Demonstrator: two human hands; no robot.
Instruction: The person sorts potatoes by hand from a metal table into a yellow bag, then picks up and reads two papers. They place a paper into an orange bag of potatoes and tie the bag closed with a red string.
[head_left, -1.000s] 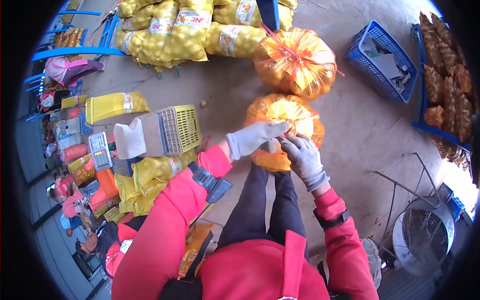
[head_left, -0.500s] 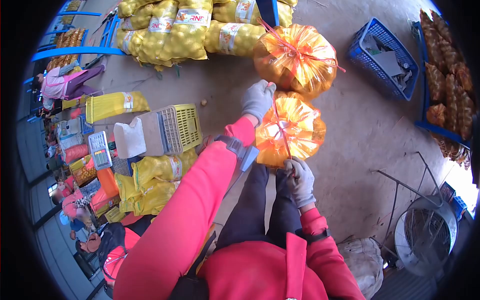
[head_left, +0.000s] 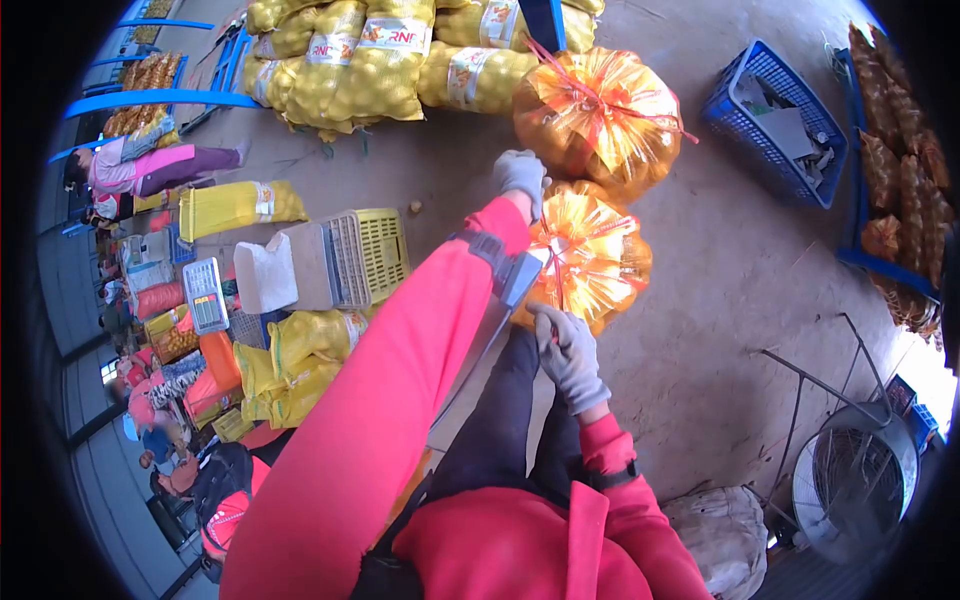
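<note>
An orange plastic-wrapped bag (head_left: 600, 250) stands on the floor before my legs, with a thin red string across its top. My left hand (head_left: 522, 178), in a grey glove, is closed on the string at the bag's far left edge. Near the bag's front edge my right hand (head_left: 566, 350), also gloved, grips the other end of the string. Behind this bag, and touching it, sits a second orange bag (head_left: 605, 120) tied with red string. A grey device on my left forearm overlaps the nearer bag's left side.
Yellow net sacks (head_left: 395, 70) lie piled at the far side. A blue basket (head_left: 828, 130) stands at the back right, a round metal fan (head_left: 856, 480) at the lower right. On the left are a yellow crate (head_left: 384, 255), a scale (head_left: 205, 296) and several people.
My right hand has moved left along the front of the nearer bag. My left hand has shifted slightly up and left, and its forearm now covers part of the bag's left side.
</note>
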